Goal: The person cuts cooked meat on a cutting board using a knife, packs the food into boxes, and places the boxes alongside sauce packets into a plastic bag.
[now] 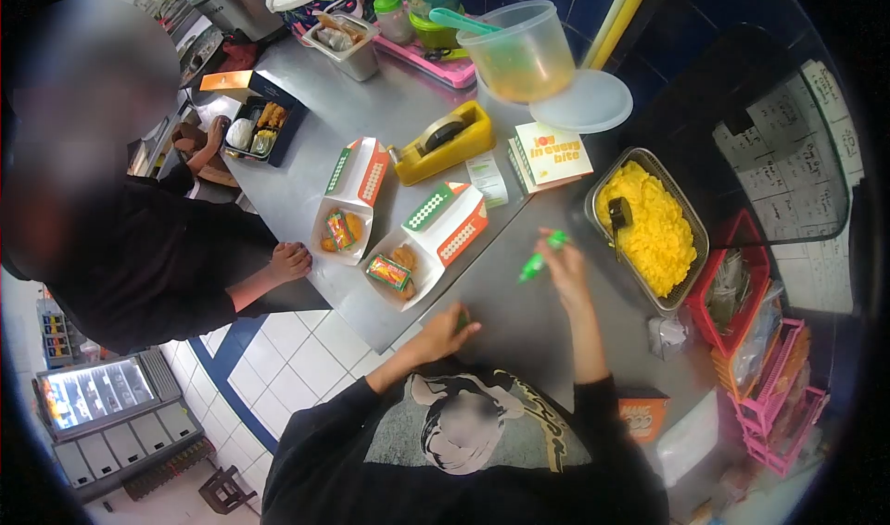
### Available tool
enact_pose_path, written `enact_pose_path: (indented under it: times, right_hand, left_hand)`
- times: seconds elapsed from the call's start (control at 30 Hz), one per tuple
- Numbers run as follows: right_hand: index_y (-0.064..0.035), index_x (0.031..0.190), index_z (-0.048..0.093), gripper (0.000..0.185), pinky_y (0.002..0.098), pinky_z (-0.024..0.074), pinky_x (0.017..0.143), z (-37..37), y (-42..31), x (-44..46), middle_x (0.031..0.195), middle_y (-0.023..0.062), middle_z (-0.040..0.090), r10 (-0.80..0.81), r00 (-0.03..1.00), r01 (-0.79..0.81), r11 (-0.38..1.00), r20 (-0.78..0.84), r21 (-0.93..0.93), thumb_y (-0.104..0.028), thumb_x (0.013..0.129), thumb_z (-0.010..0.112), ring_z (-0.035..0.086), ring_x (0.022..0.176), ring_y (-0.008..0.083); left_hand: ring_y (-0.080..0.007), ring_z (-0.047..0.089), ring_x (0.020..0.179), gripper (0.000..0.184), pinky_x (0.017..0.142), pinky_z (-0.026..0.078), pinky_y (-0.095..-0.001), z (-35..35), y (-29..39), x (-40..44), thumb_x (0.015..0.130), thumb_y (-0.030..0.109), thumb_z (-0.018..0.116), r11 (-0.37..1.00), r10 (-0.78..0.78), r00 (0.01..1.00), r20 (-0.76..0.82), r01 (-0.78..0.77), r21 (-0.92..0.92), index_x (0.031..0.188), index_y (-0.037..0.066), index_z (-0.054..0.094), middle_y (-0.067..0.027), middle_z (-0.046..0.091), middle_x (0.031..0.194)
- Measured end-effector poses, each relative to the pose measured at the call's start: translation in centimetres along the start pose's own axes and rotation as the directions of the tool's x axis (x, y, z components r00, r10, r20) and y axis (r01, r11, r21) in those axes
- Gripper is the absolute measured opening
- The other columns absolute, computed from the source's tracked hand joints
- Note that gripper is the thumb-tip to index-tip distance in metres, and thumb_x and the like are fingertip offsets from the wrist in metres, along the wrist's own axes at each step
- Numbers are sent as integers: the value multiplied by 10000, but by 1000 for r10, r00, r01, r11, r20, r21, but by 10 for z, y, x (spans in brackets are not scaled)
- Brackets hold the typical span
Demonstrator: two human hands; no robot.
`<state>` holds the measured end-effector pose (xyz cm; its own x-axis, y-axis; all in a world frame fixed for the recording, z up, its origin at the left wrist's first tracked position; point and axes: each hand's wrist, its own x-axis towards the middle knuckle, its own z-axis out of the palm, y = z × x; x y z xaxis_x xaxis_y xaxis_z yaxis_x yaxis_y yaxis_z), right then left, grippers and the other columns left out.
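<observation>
My right hand (565,267) is closed around a slim bright green object (531,267), blurred, its kind not clear; it is above the steel counter (505,312). My left hand (443,335) is curled near the counter's edge, with a small dark green bit showing between the fingers. In front of it stands an open carton (431,270) with fried food and a sauce packet (387,272). Just beyond is a second open carton (338,191) with similar food and a sauce packet (339,232).
A co-worker's hand (290,261) rests at the counter's left edge. Behind the cartons stands a yellow tape dispenser (468,140), beside a stack of printed boxes (552,159). To the right are a metal pan (700,247) of yellow food and a red basket (714,340).
</observation>
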<state>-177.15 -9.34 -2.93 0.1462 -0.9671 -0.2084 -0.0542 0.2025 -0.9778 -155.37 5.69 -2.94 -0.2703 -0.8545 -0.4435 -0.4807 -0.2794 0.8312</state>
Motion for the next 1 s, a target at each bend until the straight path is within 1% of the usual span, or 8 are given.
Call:
enact_pose_path:
  times: [0.1,0.23,0.47,0.53,0.67,0.73,0.87,1.0]
  right_hand:
    - [19,973,626,267,249,456,729,38,17,50,881,21,627,-65,985,45,991,161,123,-239,903,629,570,777,80]
    - [40,988,653,319,245,442,694,56,18,82,825,15,655,-24,962,19,1000,273,21,-261,882,653,588,796,84]
    - [14,816,671,277,248,455,611,51,26,74,741,27,647,116,983,-88,977,140,-193,-257,876,661,573,659,87]
    - [18,830,694,333,291,459,586,49,28,76,678,97,662,78,988,-26,933,133,-358,-313,850,667,597,617,128]
    - [21,790,681,327,282,460,590,36,10,62,712,106,652,81,991,-2,812,109,-584,-302,844,681,610,644,130]
    - [23,787,666,275,261,457,580,37,0,49,771,83,645,-228,968,164,886,-100,-434,-241,864,674,595,657,107]
    - [15,993,620,148,247,471,595,67,6,51,871,38,638,-162,958,191,976,-236,105,-104,904,615,570,690,87]
    - [-4,1004,611,143,258,501,684,99,50,80,960,87,623,-458,853,457,887,-250,-65,-49,871,639,614,814,143]
  left_hand:
    - [-370,565,864,284,742,454,-399,-5,-15,30,826,84,668,965,263,859,-440,-236,117,958,10,427,-219,570,981]
    - [-382,558,905,263,781,449,-395,-26,2,50,840,46,625,980,198,716,-669,-166,113,977,-4,406,-236,555,1076]
    - [-366,498,1152,248,884,413,-425,-17,7,116,812,14,614,918,376,547,-748,-328,222,975,5,426,-232,492,1260]
    - [-341,444,1238,283,936,357,-471,-16,7,132,764,-8,609,805,573,558,-600,-248,539,995,8,447,-202,461,1320]
    - [-238,424,1267,332,965,252,-499,-2,3,136,739,72,620,768,487,726,-485,-93,633,1031,25,470,-124,453,1361]
    - [-216,420,1269,330,966,239,-499,2,3,132,735,92,622,770,476,734,-484,-82,633,1025,32,475,-116,445,1372]
    - [-217,446,1247,325,928,226,-491,10,-2,123,713,80,662,777,493,720,-489,-111,619,968,69,461,-125,433,1389]
    - [-221,433,1259,336,932,227,-504,11,-6,116,704,96,670,765,507,727,-463,-132,631,965,67,459,-126,434,1385]
